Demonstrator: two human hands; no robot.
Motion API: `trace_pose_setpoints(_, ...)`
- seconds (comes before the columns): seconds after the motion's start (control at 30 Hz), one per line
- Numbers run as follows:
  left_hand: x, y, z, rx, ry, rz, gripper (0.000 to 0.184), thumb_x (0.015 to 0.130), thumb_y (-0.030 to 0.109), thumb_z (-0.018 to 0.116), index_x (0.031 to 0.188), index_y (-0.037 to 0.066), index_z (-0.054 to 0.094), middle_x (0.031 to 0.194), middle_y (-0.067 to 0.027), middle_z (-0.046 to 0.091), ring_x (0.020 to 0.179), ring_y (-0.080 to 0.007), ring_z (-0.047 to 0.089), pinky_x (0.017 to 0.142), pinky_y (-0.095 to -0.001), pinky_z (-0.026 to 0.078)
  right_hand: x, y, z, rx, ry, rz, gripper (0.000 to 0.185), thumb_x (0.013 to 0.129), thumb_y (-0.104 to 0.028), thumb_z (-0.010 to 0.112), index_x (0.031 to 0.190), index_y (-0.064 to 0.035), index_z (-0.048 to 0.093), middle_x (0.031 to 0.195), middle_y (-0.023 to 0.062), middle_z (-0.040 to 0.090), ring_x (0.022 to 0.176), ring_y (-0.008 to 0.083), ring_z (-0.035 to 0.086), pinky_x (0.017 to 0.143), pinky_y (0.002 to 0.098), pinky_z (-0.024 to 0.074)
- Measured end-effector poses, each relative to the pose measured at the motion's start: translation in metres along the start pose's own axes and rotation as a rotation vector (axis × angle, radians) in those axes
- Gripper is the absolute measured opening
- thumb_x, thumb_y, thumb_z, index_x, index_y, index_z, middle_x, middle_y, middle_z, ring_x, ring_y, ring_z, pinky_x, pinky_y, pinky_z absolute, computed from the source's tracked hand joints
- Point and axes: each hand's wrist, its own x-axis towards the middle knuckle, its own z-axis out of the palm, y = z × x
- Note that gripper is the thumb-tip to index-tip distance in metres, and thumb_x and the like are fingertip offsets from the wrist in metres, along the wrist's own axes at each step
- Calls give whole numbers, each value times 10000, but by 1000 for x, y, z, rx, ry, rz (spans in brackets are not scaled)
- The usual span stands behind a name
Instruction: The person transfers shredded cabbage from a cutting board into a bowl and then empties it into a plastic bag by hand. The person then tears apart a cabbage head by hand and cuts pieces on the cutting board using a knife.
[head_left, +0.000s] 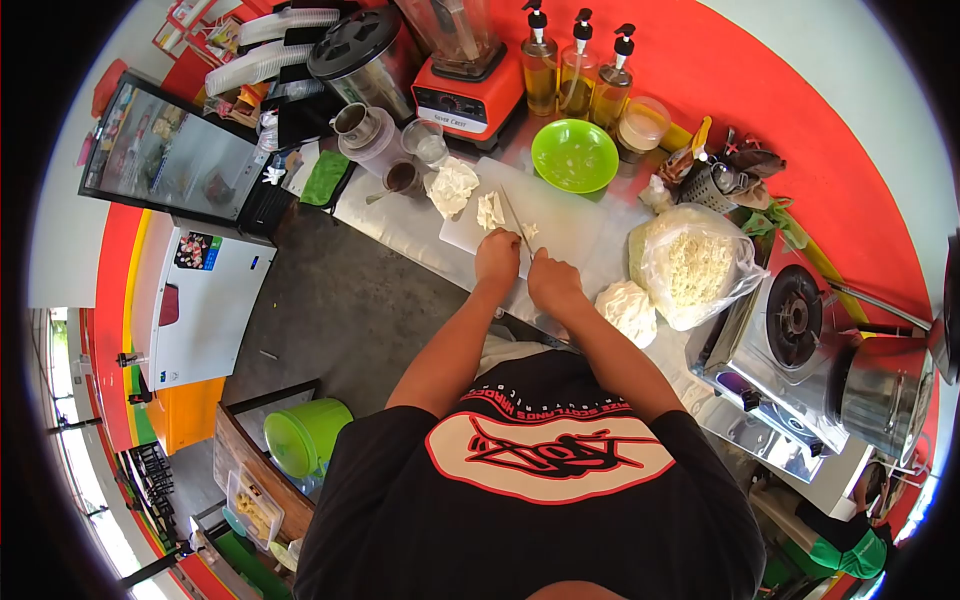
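Observation:
A knife [514, 216] lies over the white cutting board [570, 232], its handle end in my right hand [555, 280], whose fingers are wrapped round it. My left hand [498, 256] is closed at the board's near edge, just left of the blade; whatever its fingers hold is hidden. Pale pieces [490, 211] sit left of the blade, and a smaller pale bit [531, 230] lies right of it. A pale heap [453, 187] rests at the board's left end. Right of my right hand is a whitish bundle [627, 312].
Beyond the board stand a green bowl [575, 156], pump bottles [578, 80] and a red blender [465, 100]. A plastic bag of shredded food [690, 265] and a gas stove [795, 318] are at the right. Cups [402, 178] stand at the left.

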Motion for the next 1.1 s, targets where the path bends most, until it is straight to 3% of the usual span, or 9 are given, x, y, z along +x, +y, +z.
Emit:
trace_pose_setpoints(0.43, 5, 2, -6, -173, -86, -180, 49, 825, 42, 688, 852, 42, 728, 891, -166, 721, 835, -360, 704, 754, -438, 559, 1, -2, 13, 3, 1, 16, 203, 945, -121, 500, 1100, 12, 506, 988, 268, 722, 952, 397, 728, 836, 466, 574)
trace_pose_setpoints(0.87, 1, -4, 5, -206, -42, -164, 46, 801, 36, 689, 822, 6, 717, 861, -205, 704, 793, -377, 696, 737, -433, 562, 5, 1, 14, 52, 13, -17, 209, 933, -94, 489, 1097, 34, 503, 983, 291, 711, 921, 428, 719, 822, 500, 568)
trace_pose_setpoints(0.93, -1, -9, 10, -176, 20, -88, 69, 793, 25, 698, 845, -11, 726, 802, -175, 715, 729, -291, 714, 691, -366, 564, 5, 2, 9, 45, 14, -42, 212, 932, -93, 489, 1101, 34, 503, 983, 291, 710, 926, 427, 718, 826, 502, 567)
trace_pose_setpoints(1.1, -1, -14, 7, -214, -8, -62, 93, 792, 31, 697, 865, -11, 736, 813, -171, 717, 734, -291, 713, 703, -372, 570, 0, 0, 5, 33, -30, -24, 224, 939, -99, 488, 1117, 37, 488, 973, 280, 714, 905, 422, 721, 809, 493, 573)
